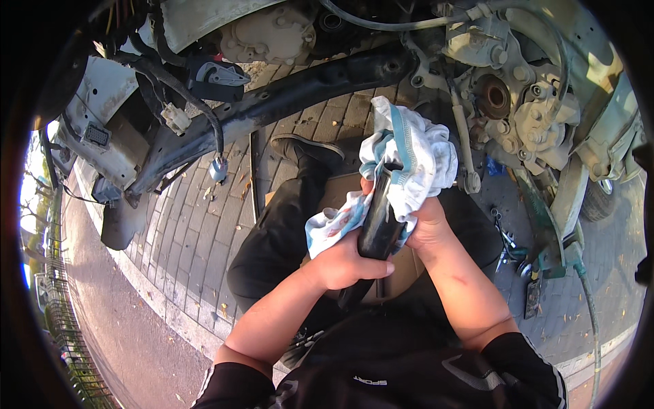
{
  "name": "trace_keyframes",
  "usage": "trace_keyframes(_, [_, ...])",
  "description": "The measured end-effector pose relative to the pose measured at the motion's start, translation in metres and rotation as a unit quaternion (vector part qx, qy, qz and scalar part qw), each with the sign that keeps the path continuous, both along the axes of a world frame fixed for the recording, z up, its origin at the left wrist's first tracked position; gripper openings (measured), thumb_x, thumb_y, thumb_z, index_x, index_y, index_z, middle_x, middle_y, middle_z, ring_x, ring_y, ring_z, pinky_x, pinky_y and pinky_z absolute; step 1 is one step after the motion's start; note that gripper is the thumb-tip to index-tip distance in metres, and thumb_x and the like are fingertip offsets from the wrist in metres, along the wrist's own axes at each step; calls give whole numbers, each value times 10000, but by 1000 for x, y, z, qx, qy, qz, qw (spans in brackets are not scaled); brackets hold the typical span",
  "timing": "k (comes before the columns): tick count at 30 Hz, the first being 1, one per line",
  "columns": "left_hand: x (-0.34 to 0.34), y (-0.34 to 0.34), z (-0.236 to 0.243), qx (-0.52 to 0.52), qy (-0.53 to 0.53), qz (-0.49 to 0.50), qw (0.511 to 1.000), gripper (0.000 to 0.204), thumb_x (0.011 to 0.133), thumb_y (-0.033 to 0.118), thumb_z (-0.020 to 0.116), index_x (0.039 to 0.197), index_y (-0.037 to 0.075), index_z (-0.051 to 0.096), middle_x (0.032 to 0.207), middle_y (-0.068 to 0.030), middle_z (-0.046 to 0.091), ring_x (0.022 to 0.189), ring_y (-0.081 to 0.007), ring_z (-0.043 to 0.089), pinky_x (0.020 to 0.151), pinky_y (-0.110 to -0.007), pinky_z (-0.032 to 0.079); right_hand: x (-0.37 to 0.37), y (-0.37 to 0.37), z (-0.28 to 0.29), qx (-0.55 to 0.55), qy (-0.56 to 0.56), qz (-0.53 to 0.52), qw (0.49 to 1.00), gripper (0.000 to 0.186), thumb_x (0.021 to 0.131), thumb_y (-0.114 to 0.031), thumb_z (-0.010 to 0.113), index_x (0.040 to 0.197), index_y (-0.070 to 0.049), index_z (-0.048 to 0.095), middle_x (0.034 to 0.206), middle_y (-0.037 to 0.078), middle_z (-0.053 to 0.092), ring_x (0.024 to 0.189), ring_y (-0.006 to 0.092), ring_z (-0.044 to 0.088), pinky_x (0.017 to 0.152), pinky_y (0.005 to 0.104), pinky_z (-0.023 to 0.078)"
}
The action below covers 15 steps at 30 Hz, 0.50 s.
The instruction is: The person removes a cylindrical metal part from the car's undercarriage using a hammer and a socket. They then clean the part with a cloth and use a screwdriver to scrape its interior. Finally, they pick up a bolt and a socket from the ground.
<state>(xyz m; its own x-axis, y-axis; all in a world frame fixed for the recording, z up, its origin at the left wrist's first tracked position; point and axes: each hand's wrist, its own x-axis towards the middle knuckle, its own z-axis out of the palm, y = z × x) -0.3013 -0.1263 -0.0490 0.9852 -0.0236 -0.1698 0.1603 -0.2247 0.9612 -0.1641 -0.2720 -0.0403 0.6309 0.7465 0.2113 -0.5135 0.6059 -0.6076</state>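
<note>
Left hand (346,267) clamped round the lower part of the glossy black cylindrical tube (378,235), thumb across it. Tube sits mid-frame, tilted, top end leaning right. Looks like metal: likely stiff, fairly heavy, slick if oily. Best hold is the thick body, two-handed. White cloth with teal trim (424,160), right of centre, bunched against the tube's upper end; soft, light, should add grip. Right hand (429,221) closed on cloth beside the tube, fingers mostly hidden.
</note>
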Motion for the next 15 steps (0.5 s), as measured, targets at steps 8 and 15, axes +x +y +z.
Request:
trace_keyframes(8, [12, 5, 6, 143, 22, 56, 988, 690, 793, 287, 922, 1310, -70, 637, 1085, -236, 797, 988, -393, 809, 937, -470, 629, -4, 9, -18, -50, 68, -105, 991, 565, 901, -41, 850, 1425, -39, 638, 1278, 101, 746, 1132, 269, 773, 1078, 448, 625])
trace_keyframes(15, [3, 12, 0, -402, 123, -98, 902, 666, 766, 165, 961, 1337, -6, 663, 1049, -146, 761, 884, -273, 761, 833, -398, 587, 5, 4, -19, 40, 62, 27, 997, 754, 887, -358, 869, 1504, 7, 638, 1382, 203, 752, 1228, 325, 760, 1095, 498, 632])
